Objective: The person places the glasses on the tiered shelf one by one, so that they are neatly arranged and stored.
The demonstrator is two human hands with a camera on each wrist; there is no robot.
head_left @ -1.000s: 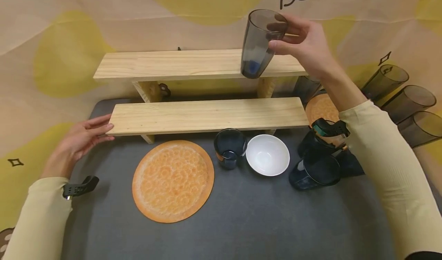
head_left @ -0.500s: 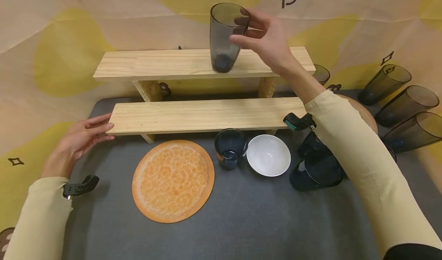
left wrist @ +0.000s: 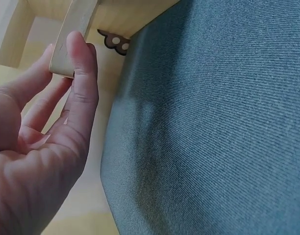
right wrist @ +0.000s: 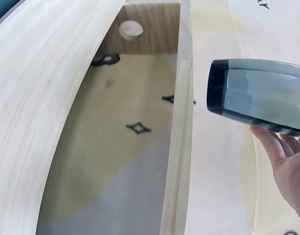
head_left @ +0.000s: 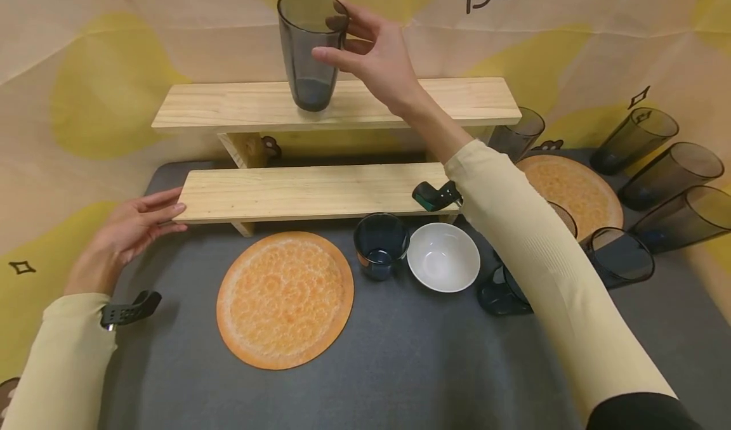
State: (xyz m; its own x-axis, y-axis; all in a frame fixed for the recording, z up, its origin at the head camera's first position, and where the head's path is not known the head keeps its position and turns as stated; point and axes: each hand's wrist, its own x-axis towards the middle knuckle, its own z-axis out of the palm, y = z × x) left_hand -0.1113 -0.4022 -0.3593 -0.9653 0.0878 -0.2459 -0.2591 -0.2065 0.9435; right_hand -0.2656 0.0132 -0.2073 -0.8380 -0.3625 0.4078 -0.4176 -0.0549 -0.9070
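Observation:
My right hand (head_left: 379, 59) grips a tall smoky-grey drinking glass (head_left: 311, 56) by its upper side, thumb in front and fingers behind. Upright in the head view, the glass overlaps the upper shelf board (head_left: 228, 106) left of its middle. From the right wrist, a gap shows between the thick dark base of the glass (right wrist: 217, 88) and the board's edge (right wrist: 178, 147). At the left end of the lower shelf board (head_left: 314, 189) is my left hand (head_left: 134, 230); its thumb and fingers pinch the board's end (left wrist: 66, 54).
On the grey table (head_left: 365, 379) lie an orange round placemat (head_left: 285, 300), a short dark glass (head_left: 381, 252) and a white bowl (head_left: 443, 257). Several more smoky glasses (head_left: 671, 170) stand at the right around a second round mat (head_left: 571, 186), partly behind my right sleeve (head_left: 531, 252).
My right hand has carried the tall glass leftward and slightly up along the upper shelf. The left hand has stayed at the lower board's end.

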